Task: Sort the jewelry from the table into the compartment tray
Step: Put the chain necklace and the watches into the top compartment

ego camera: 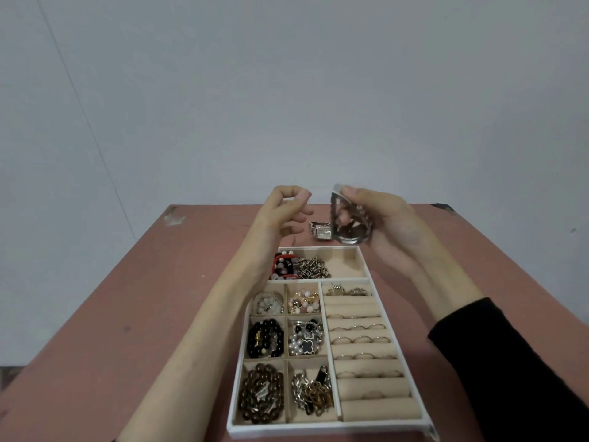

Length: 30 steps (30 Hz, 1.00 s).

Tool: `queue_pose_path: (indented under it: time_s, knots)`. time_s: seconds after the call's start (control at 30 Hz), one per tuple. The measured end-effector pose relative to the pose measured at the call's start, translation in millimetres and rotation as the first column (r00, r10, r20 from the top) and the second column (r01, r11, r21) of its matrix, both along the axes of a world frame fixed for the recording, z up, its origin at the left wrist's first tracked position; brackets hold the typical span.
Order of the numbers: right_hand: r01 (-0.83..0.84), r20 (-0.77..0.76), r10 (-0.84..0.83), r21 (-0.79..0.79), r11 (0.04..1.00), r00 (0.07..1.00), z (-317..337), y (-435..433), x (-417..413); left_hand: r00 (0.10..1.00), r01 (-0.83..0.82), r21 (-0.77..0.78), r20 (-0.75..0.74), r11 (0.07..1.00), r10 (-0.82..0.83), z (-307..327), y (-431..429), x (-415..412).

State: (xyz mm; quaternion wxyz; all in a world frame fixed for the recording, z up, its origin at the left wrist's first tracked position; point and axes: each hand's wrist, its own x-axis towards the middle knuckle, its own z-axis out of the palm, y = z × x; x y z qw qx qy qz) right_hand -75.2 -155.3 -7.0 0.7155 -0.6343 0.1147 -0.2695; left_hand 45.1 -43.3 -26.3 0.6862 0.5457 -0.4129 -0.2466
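Head | right hand (393,226) grips metal watch (350,232), loop upright | left hand (282,210) curled, empty

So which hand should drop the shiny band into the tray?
Probably the right hand: it grips the silver band, near the far compartment of the tray, which has bare room. The left hand seems empty.

A black long sleeve (510,362) is worn on the right arm, ended at mid-forearm; its fabric appears plain, though detail is blurred. The left forearm (204,330), left hand (283,208) and right hand (385,218) are uncovered.
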Motion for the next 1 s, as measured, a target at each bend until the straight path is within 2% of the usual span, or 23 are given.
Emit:
queue_pose_path:
  time_s: [0.07, 0.13, 0.23, 0.4, 0.47, 0.63, 0.73, 0.83, 0.93, 1.0]
  knots:
    - [0.021, 0.035, -0.028, 0.186, 0.982, 0.999, 2.5, -3.9, -1.7, 0.999, -0.009, -0.024, -0.046, 1.000, 0.008, 0.7, 0.9, 0.3]
    - [0.029, 0.054, -0.047, 0.290, 0.957, 0.997, 3.0, -5.4, -2.6, 0.998, -0.007, -0.034, -0.066, 0.999, 0.005, 0.1, 0.8, 0.2]
    - [0.041, 0.046, -0.062, 0.367, 0.929, 0.997, 0.8, -7.1, -1.4, 0.998, -0.002, -0.034, -0.070, 0.999, -0.001, -0.2, 0.7, 0.2]
    - [0.052, 0.009, -0.061, 0.409, 0.911, 0.998, -1.6, -6.8, 0.7, 1.000, -0.010, 0.003, -0.026, 1.000, 0.010, -1.3, 0.5, 0.0]
    - [0.013, 0.024, -0.026, 0.445, 0.895, 0.999, -1.4, -6.2, 0.6, 0.999, 0.013, 0.047, 0.034, 0.999, -0.014, -2.0, 2.1, -0.2]
    - [-0.106, 0.054, 0.091, 0.542, 0.834, 0.994, -3.4, -9.2, 1.2, 0.950, 0.191, 0.115, 0.227, 0.975, -0.213, -3.4, 3.2, -9.0]
    - [-0.110, 0.031, 0.113, 0.590, 0.800, 0.993, -6.8, -8.1, 4.3, 0.928, 0.127, 0.083, 0.342, 0.988, -0.148, -6.5, -0.3, -12.2]
    - [-0.123, 0.027, 0.139, 0.649, 0.751, 0.990, -9.5, -2.8, 8.3, 0.886, -0.034, 0.044, 0.464, 0.998, 0.010, -8.4, -1.8, -12.7]
    - [-0.127, 0.006, 0.157, 0.622, 0.773, 0.988, -11.3, 0.7, 10.9, 0.817, -0.105, 0.012, 0.572, 0.994, 0.079, -7.0, -0.3, -11.9]
    - [-0.124, -0.006, 0.157, 0.585, 0.801, 0.988, -12.5, 0.4, 11.2, 0.800, -0.121, 0.002, 0.592, 0.993, 0.096, -6.0, 0.3, -10.7]
